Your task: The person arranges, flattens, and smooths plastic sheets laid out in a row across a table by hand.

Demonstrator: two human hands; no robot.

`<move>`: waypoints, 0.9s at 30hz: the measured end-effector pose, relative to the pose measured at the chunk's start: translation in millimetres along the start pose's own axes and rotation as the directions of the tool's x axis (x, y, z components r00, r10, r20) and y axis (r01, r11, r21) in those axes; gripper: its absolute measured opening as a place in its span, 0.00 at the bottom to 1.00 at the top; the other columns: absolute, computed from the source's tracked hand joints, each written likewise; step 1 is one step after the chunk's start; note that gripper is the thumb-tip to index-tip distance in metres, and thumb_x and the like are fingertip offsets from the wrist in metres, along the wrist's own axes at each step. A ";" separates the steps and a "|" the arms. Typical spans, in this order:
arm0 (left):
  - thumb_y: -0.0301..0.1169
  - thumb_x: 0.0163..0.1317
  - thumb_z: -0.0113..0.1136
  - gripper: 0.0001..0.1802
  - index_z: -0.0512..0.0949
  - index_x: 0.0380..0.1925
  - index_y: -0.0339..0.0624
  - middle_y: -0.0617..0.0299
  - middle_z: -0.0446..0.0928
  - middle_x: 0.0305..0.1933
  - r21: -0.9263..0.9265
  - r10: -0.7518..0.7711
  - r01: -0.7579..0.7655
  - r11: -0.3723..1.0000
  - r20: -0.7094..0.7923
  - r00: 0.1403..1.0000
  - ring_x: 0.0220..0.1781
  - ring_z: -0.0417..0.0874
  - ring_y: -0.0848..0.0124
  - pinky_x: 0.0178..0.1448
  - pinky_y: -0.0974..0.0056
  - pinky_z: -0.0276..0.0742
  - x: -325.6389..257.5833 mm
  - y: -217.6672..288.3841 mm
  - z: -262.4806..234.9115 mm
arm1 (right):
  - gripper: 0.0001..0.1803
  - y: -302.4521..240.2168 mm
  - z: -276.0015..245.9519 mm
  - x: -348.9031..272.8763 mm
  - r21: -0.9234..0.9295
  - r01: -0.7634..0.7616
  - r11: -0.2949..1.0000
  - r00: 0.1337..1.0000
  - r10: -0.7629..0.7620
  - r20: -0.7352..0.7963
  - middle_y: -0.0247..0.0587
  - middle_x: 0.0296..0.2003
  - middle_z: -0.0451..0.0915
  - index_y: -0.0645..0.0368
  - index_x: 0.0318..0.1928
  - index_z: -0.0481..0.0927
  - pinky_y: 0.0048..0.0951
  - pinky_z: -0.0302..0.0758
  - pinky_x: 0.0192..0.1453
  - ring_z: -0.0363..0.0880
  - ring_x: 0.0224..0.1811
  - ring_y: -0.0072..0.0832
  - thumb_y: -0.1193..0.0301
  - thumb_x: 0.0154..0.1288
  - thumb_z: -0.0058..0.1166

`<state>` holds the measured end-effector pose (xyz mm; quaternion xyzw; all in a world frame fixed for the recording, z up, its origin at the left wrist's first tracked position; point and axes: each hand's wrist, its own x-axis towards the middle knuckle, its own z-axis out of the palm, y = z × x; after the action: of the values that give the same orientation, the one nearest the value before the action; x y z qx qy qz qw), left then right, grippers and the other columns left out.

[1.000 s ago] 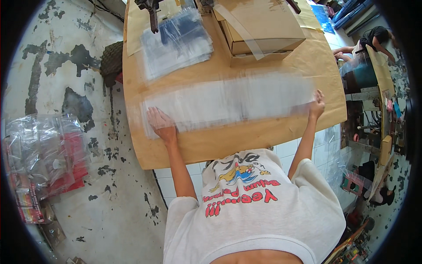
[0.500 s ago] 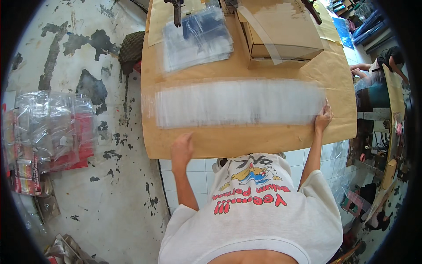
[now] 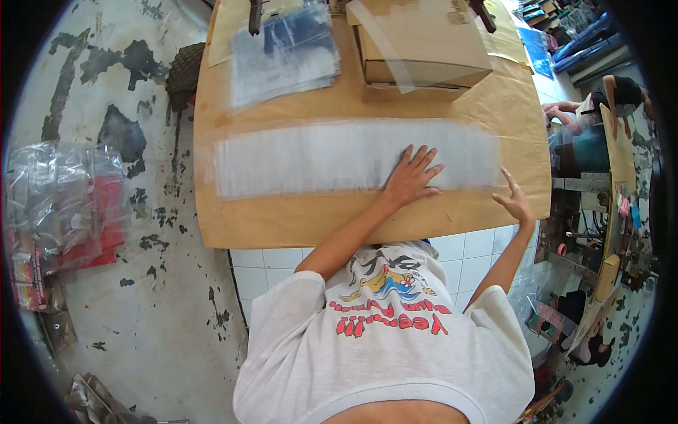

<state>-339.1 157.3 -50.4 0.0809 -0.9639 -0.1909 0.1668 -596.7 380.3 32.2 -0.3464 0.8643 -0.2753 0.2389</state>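
Observation:
A long row of overlapping clear plastic sheets point(image 3: 304, 157) is fanned out across the brown paper-covered table point(image 3: 339, 219). My left hand point(image 3: 412, 175) lies flat on the right part of this row, its fingers spread and pointing away from me. Just off the row's right end, my right hand point(image 3: 517, 200) is held with the fingers apart and nothing in them. Whether its fingertips touch the sheets' edge I cannot make out.
A stack of clear bags point(image 3: 282, 63) lies at the table's far left, beside a cardboard box point(image 3: 424, 49) with a translucent strip over it. Plastic packaging point(image 3: 63, 205) hangs against the peeling wall at left. Another person point(image 3: 618, 99) sits at the far right.
My left hand has moved from the table's near edge, rightward and forward, onto the plastic sheets. My right hand has let go of the row's right end and drawn back slightly.

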 end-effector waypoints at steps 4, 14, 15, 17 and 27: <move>0.59 0.59 0.62 0.37 0.75 0.64 0.52 0.49 0.66 0.72 0.013 -0.022 0.023 1.000 -0.032 0.999 0.76 0.62 0.50 0.78 0.36 0.51 5.6 4.5 2.5 | 0.25 -98.1 -12.4 37.3 -0.296 0.368 0.881 0.917 -0.397 -0.043 0.53 0.65 0.74 0.61 0.65 0.74 0.41 0.66 0.73 0.71 0.69 0.48 0.76 0.67 0.56; 0.58 0.58 0.63 0.33 0.79 0.54 0.44 0.47 0.71 0.66 0.089 -0.153 0.164 0.982 -0.121 0.981 0.73 0.65 0.50 0.73 0.35 0.57 22.6 6.9 11.6 | 0.24 -114.3 119.4 137.0 -0.332 0.578 0.745 0.816 -0.519 0.256 0.56 0.58 0.78 0.64 0.57 0.79 0.45 0.71 0.66 0.74 0.62 0.53 0.59 0.72 0.51; 0.58 0.59 0.61 0.33 0.78 0.56 0.46 0.48 0.71 0.66 0.065 -0.149 0.155 0.986 -0.083 0.985 0.73 0.65 0.49 0.74 0.35 0.57 20.8 4.2 14.2 | 0.23 -115.1 117.8 136.6 -0.324 0.615 0.719 0.788 -0.538 0.299 0.56 0.58 0.78 0.64 0.58 0.79 0.46 0.71 0.66 0.74 0.62 0.51 0.59 0.72 0.51; 0.57 0.61 0.60 0.32 0.78 0.58 0.48 0.48 0.71 0.66 0.044 -0.146 0.148 0.988 -0.050 0.988 0.74 0.65 0.49 0.74 0.35 0.57 23.9 8.6 16.6 | 0.23 -128.9 121.3 144.6 -0.244 0.541 0.805 0.818 -0.437 0.374 0.55 0.58 0.78 0.63 0.59 0.79 0.46 0.70 0.68 0.73 0.64 0.50 0.62 0.71 0.53; 0.60 0.65 0.52 0.37 0.76 0.63 0.45 0.50 0.67 0.73 0.057 -0.124 0.118 0.991 0.108 0.986 0.79 0.58 0.48 0.81 0.41 0.47 15.6 0.7 35.9 | 0.33 -332.8 323.8 115.4 -0.144 0.770 0.622 0.634 -0.719 0.286 0.49 0.67 0.68 0.59 0.65 0.73 0.51 0.47 0.81 0.59 0.73 0.48 0.50 0.70 0.54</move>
<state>-366.3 166.8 -76.8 0.1326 -0.9695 -0.1807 0.0988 -320.2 -6.9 -17.7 -0.7276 0.6403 -0.2010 0.1422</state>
